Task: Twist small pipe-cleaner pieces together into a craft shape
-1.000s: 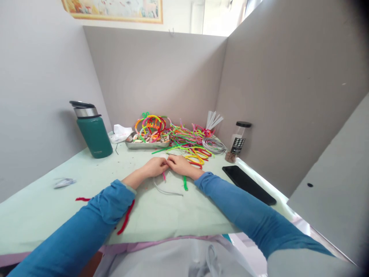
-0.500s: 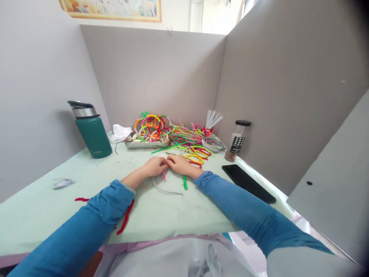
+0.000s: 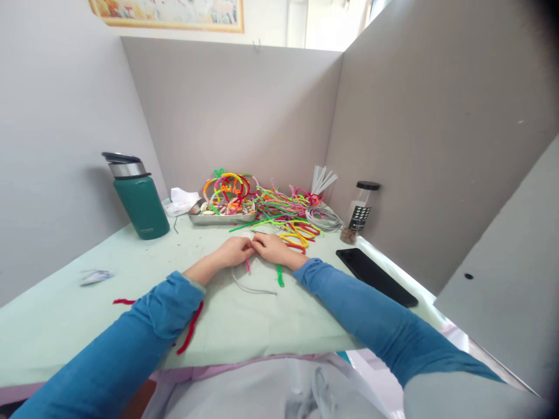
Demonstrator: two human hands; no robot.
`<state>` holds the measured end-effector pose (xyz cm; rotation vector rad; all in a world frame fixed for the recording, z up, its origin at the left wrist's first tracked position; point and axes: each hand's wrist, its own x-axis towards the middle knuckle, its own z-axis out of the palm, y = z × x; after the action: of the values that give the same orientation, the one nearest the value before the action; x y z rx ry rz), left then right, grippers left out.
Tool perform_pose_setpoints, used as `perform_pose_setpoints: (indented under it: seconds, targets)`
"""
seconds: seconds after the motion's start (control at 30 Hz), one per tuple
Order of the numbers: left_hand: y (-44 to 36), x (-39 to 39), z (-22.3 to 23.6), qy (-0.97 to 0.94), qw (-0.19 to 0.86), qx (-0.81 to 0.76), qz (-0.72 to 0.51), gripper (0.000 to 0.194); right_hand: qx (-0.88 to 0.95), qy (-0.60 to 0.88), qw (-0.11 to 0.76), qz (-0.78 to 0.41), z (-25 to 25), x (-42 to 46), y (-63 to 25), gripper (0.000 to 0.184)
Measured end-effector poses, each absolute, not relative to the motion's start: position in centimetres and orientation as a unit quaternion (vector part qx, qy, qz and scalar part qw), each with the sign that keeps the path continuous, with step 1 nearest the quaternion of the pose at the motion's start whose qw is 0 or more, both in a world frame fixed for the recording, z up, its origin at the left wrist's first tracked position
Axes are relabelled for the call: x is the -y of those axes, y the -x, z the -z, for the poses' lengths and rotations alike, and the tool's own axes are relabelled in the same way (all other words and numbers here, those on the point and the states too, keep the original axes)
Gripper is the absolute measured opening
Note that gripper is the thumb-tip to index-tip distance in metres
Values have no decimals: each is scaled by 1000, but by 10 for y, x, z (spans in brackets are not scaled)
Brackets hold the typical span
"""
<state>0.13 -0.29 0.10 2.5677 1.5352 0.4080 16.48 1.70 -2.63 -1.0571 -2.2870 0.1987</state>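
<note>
My left hand (image 3: 236, 252) and my right hand (image 3: 269, 248) meet over the table, fingertips pinched together and touching. What they pinch is hidden behind the fingers. The short end of a pink pipe cleaner (image 3: 248, 266) shows just below them; whether it is held I cannot tell. A thin grey wire (image 3: 253, 290) curves out from under my left hand across the cloth. Beneath my right wrist pokes a green pipe cleaner (image 3: 280, 276). Bent yellow pipe cleaners (image 3: 296, 240) lie just beyond my right hand. A red pipe cleaner (image 3: 191, 331) runs under my left forearm.
A metal tray (image 3: 222, 220) with colourful pieces stands at the back, beside a heap of pipe cleaners (image 3: 283, 203) and a grey wire coil (image 3: 324, 219). A green bottle (image 3: 142, 206) stands left; a clear jar (image 3: 358, 215) and black phone (image 3: 376, 277) are right. Grey partitions enclose the table.
The view has shifted very slightly. Both hands stay pinched together in the same place, and nothing on the table has visibly moved.
</note>
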Motion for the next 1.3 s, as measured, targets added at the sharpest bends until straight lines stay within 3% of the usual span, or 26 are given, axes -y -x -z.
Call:
perform_pose_setpoints:
  seconds: [0.83, 1.3]
  targets:
    - [-2, 4, -2, -847, 58, -511, -133, 25, 864, 398, 301, -68, 26, -17, -165, 18]
    - [-1, 8, -7, -834, 134, -517, -140, 24, 862, 403, 297, -81, 24, -14, -165, 18]
